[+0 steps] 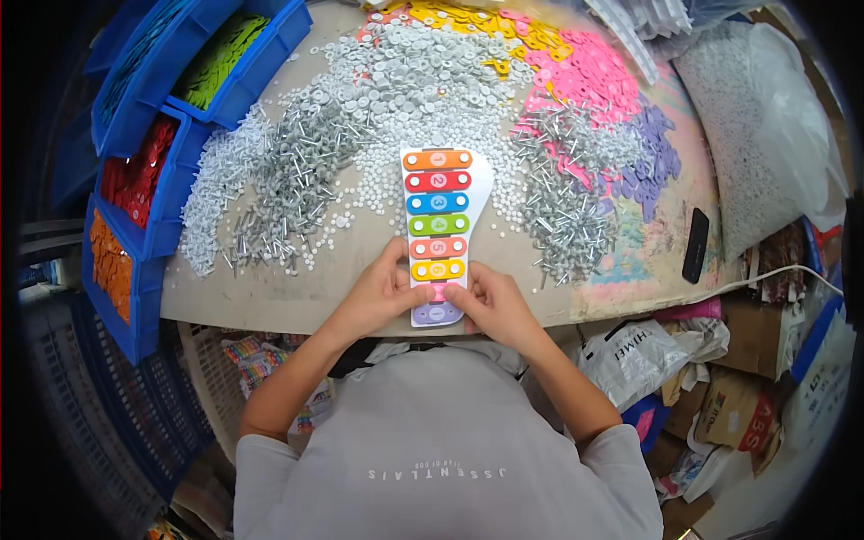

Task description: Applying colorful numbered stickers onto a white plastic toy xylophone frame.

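Note:
A toy xylophone lies upright before me at the near edge of the table. Coloured bars run down its white base, from an orange bar at the far end to a purple bar at the near end. White round caps sit at the ends of most bars. My left hand grips the left side near the bottom, and my right hand grips the right side. Both thumbs press on the pink bar, which they partly cover. The fingers underneath are mostly hidden.
Beyond the xylophone spread white caps, screws, more screws, and pink, yellow and purple pieces. Blue bins of coloured bars stand left. A dark phone-like object and a large clear bag are right.

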